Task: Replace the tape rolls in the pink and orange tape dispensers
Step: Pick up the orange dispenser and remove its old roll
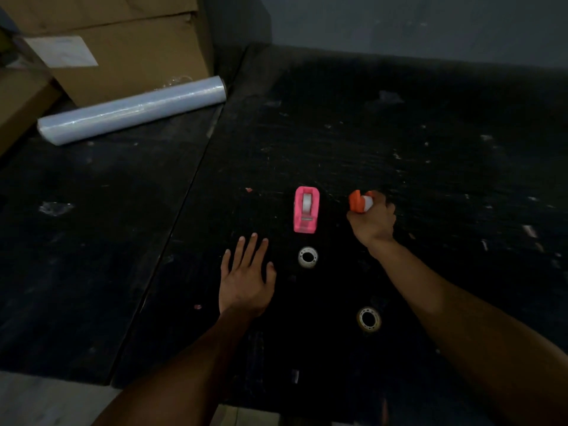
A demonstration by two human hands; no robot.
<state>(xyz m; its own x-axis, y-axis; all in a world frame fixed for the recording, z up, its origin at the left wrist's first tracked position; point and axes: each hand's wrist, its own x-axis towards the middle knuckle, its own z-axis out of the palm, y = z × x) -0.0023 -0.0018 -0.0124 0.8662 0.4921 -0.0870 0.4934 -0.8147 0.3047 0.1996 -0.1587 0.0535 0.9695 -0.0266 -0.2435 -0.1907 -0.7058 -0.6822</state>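
**On the black table: one hand grabs, one hand lies flat**

On the dark table [399, 142] the right hand [373, 221] is wrapped around the orange tape dispenser [359, 202]. Its fingers are curled tight, so only the orange end and a bit of white tape poke out past the thumb side. I cannot tell if the dispenser is lifted or touching the table.

Just to the left stands the pink tape dispenser [306, 210] — a white roll sits in its slot. No hand touches it.

The left hand [246, 278] is spread wide and flat, fingers apart, holding nothing. It is near the pink one, a little lower and to the left.

Two loose tape rolls lie flat — a white roll [308, 257] just below the pink dispenser, beside the left fingertips, and a yellowish roll [368, 319] closer to the person, under the right arm.

Far left lies a long roll of clear wrap [132, 110] by cardboard boxes [129, 41].
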